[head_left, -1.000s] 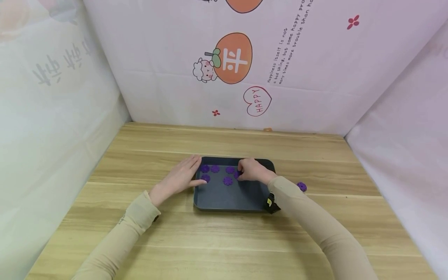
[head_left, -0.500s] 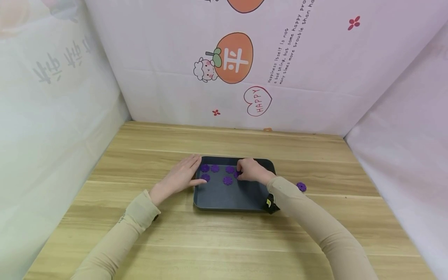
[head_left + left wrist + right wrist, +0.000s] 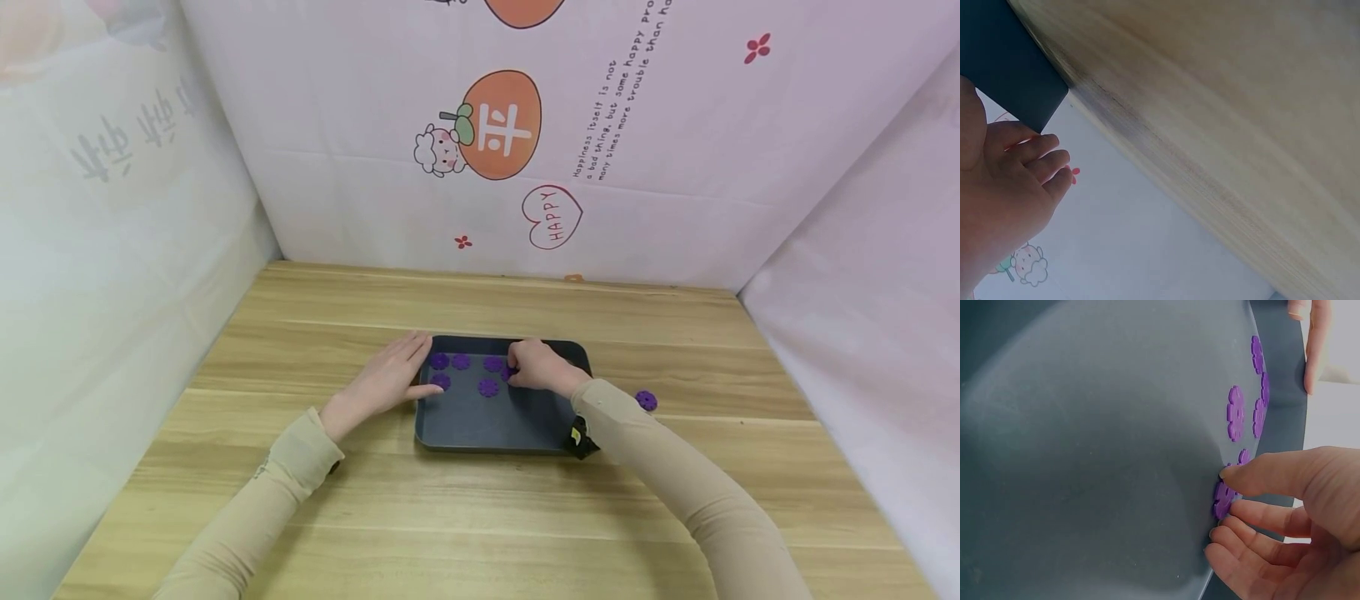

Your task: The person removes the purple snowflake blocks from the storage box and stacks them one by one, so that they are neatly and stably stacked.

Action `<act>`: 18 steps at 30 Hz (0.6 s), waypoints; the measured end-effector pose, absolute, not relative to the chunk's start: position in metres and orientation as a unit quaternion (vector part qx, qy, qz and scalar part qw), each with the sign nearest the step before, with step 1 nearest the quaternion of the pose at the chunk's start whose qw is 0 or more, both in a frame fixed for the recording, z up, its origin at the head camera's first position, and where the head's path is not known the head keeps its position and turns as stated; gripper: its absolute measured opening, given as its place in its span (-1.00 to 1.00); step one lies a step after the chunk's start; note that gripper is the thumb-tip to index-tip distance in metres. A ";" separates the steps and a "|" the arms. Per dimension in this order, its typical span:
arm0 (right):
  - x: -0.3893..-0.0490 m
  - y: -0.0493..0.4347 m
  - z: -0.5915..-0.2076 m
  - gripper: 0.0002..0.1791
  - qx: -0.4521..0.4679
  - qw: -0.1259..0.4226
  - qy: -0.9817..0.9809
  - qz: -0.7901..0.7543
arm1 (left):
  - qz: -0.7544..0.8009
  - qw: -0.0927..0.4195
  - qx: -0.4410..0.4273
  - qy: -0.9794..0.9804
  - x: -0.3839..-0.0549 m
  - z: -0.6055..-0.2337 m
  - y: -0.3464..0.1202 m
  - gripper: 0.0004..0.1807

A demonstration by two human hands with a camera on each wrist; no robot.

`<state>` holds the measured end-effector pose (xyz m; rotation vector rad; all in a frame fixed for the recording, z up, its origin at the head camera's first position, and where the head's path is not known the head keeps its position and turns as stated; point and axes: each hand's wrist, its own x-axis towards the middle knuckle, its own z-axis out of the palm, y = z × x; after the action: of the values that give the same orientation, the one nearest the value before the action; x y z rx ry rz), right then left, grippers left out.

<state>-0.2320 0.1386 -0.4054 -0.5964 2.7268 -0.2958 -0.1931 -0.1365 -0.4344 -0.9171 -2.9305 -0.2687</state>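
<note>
A dark grey rectangular tray [image 3: 480,429] lies on the table, with several flat purple notched discs [image 3: 488,388] inside, mostly toward its far side. My left hand [image 3: 384,377] rests at the tray's far left corner, fingers extended along the rim and thumb reaching over the left wall, beside a disc [image 3: 440,382]. In the tray's far right part, my right hand [image 3: 542,365] holds a purple notched disc [image 3: 1225,500] between thumb and fingers, low over the tray floor. Another disc [image 3: 1244,456] shows just behind the thumb in the right wrist view.
One more purple disc [image 3: 647,401] lies on the wooden table [image 3: 450,525] right of the tray, beside the right sleeve. A printed white cloth [image 3: 360,208] hangs behind the table, and pale cloth walls close in both sides. A black strap piece [image 3: 582,437] is under the right wrist.
</note>
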 end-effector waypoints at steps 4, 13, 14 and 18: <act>-0.231 0.138 -0.405 -0.69 -0.209 0.166 0.959 -0.099 | -0.086 0.035 -0.299 -0.950 -0.193 -0.435 -0.136 -0.05; -0.229 0.138 -0.403 -0.73 -0.208 0.167 0.958 -0.108 | -0.086 0.035 -0.297 -0.950 -0.193 -0.437 -0.136 -0.03; -0.229 0.138 -0.403 -0.76 -0.209 0.166 0.957 -0.110 | -0.087 0.034 -0.296 -0.951 -0.193 -0.437 -0.136 -0.03; -0.230 0.140 -0.404 -0.87 -0.208 0.161 0.957 -0.117 | -0.085 0.033 -0.296 -0.951 -0.193 -0.436 -0.136 -0.03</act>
<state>-0.2303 0.1397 -0.4043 -0.5951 2.7333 -0.3349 -0.1929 -0.1362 -0.4365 -0.9096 -2.9258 -0.2619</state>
